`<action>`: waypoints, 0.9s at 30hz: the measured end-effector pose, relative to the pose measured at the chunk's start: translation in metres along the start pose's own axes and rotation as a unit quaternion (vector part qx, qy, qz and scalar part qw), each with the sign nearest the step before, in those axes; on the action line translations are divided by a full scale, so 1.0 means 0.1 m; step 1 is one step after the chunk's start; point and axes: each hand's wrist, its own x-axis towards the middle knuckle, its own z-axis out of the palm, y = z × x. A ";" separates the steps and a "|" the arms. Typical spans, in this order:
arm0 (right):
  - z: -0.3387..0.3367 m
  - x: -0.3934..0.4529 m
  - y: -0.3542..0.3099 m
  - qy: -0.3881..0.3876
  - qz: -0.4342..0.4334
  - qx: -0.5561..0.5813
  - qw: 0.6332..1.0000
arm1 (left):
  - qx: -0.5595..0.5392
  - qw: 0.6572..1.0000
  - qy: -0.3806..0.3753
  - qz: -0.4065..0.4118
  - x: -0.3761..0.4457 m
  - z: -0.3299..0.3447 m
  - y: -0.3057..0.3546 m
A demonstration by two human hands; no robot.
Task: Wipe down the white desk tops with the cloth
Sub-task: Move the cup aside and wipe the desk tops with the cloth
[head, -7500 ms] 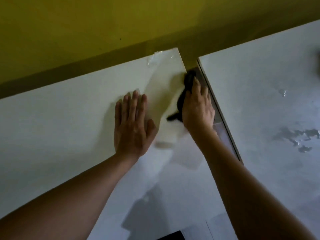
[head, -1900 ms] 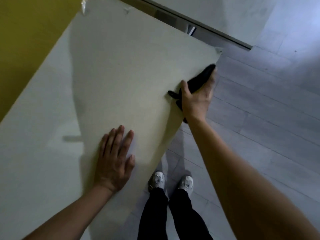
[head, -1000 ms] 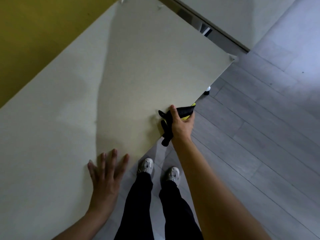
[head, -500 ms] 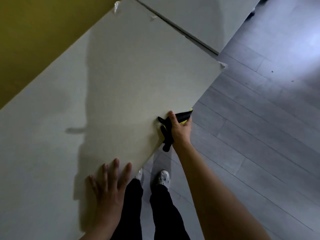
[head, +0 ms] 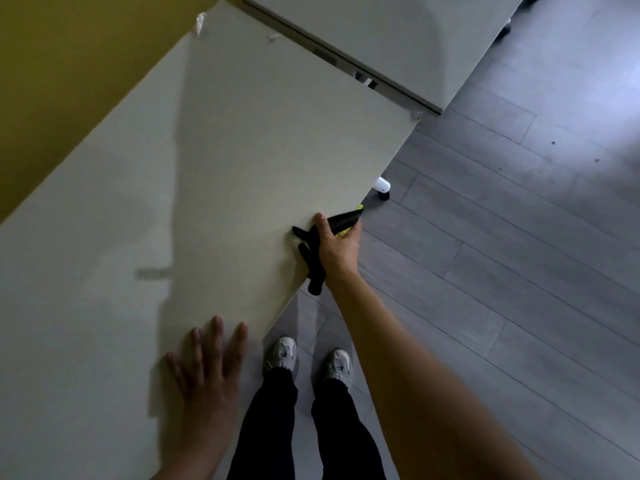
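Note:
A white desk top fills the left and middle of the view. My right hand grips a black cloth with a yellow edge against the desk's near edge; a loose end of the cloth hangs below the edge. My left hand lies flat on the desk top with fingers spread, close to the same edge. A second white desk stands behind, separated from the first by a narrow gap.
A yellow wall runs along the desk's far side. Grey plank floor lies to the right. A desk caster shows under the edge. My legs and white shoes stand beside the desk.
My right hand with the cloth has stayed at about the same spot on the near edge over the last second, after sliding down from the corner. The left hand stays flat.

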 end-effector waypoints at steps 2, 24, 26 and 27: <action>0.04 0.00 0.00 0.000 -0.001 -0.007 1.000 | 0.013 1.000 -0.010 0.000 0.03 -0.02 -0.02; 0.46 0.05 -0.31 0.174 -0.173 -0.209 0.947 | -0.093 0.985 0.059 0.130 1.74 -0.04 -0.77; 0.66 -0.56 0.18 0.158 -0.184 -0.202 0.949 | -0.091 0.984 0.066 0.137 1.74 -0.05 -0.79; 0.73 -0.81 0.37 0.155 -0.166 -0.201 0.953 | -0.087 0.984 0.067 0.138 1.73 -0.04 -0.79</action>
